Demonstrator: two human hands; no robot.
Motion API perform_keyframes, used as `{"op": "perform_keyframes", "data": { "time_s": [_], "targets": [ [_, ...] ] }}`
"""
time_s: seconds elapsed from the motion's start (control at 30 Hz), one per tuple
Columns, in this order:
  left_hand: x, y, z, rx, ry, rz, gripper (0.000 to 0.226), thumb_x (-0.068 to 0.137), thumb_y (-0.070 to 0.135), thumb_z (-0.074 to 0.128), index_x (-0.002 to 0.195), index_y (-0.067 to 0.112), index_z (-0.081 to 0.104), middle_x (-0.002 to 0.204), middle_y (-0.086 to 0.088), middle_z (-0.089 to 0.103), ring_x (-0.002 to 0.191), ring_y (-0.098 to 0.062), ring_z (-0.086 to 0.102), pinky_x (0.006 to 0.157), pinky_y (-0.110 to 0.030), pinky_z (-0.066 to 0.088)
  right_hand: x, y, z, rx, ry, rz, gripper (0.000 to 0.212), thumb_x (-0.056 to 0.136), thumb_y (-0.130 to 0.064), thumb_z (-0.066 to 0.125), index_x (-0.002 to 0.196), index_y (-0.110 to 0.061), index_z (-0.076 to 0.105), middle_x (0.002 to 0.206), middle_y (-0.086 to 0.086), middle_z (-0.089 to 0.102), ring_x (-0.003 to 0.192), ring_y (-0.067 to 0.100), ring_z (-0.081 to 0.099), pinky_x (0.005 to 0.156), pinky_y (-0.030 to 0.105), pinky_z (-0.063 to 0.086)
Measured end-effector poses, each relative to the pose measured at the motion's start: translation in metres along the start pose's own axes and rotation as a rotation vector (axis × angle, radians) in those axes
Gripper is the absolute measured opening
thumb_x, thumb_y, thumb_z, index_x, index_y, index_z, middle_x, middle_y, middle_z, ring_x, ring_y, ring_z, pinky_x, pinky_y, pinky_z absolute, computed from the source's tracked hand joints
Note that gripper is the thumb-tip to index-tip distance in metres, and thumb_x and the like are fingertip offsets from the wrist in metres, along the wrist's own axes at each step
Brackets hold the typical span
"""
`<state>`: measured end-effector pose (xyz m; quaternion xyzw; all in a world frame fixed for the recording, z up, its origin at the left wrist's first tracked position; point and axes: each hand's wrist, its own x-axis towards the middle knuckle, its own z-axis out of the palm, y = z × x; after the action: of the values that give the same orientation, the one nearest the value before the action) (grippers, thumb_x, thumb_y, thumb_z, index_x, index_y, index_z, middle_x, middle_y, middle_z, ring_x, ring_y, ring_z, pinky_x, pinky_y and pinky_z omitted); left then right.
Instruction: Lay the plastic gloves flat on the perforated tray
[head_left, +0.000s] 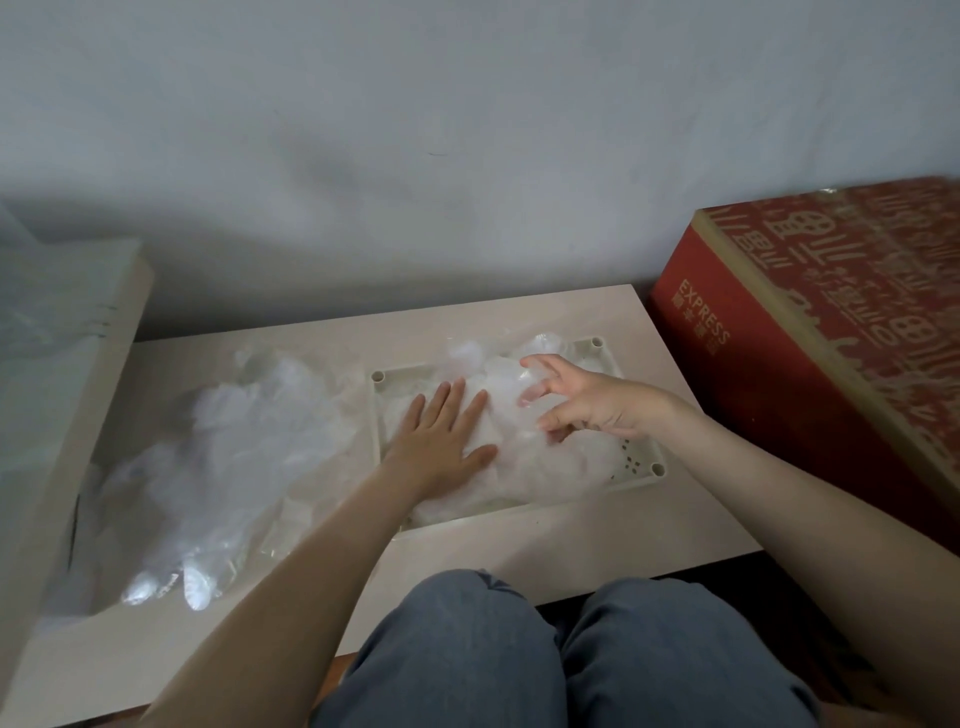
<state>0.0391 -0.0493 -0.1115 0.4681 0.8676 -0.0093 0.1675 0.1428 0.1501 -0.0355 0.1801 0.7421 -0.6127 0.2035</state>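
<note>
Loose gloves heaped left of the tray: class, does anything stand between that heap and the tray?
Nothing solid does. The heap adjoins the perforated tray, but gloves already cover it, with the left hand pressed flat on them.

Left hand (441, 436): flat, palm down, pressing the gloves (519, 457) on the tray (641, 470)
Right hand (582, 400): fingers curled over the gloves
Pile (218, 467): more gloves, left of tray
Red box (810, 332): right of table (597, 540)
</note>
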Motion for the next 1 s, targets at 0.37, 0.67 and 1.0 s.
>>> {"op": "perform_keyframes", "data": {
  "time_s": [0.37,0.67,1.0],
  "targets": [
    [0.001,0.0,0.003,0.022,-0.006,0.01,0.074,0.092,0.068,0.007,0.149,0.03,-0.02,0.157,-0.004,-0.025,0.145,-0.02,-0.023,0.118,-0.04,-0.012,-0.012,0.014,-0.019,-0.013,0.096,0.117,0.086,0.088,0.001,0.062,0.153,-0.015,0.008,0.126,0.005,0.057,0.081,0.013,0.062,0.064,0.022,0.048],
    [0.001,0.0,0.005,-0.006,0.012,0.001,0.069,0.097,0.06,0.014,0.151,0.031,-0.016,0.158,-0.002,-0.023,0.146,-0.018,-0.021,0.119,-0.039,-0.01,-0.029,0.011,-0.023,0.281,0.095,-0.036,0.055,0.086,-0.019,0.063,0.137,-0.014,0.041,0.112,0.007,0.063,0.078,0.021,0.064,0.062,0.025,0.044],
    [0.001,-0.001,-0.002,-0.039,-0.012,0.001,0.058,0.101,0.05,0.009,0.151,0.03,-0.012,0.159,0.0,-0.02,0.146,-0.016,-0.018,0.119,-0.038,-0.01,-0.035,0.013,-0.029,0.364,0.086,-0.24,0.047,0.087,-0.019,0.053,0.132,-0.01,0.05,0.097,0.011,0.069,0.089,0.024,0.065,0.071,0.025,0.048]
  ]
}}
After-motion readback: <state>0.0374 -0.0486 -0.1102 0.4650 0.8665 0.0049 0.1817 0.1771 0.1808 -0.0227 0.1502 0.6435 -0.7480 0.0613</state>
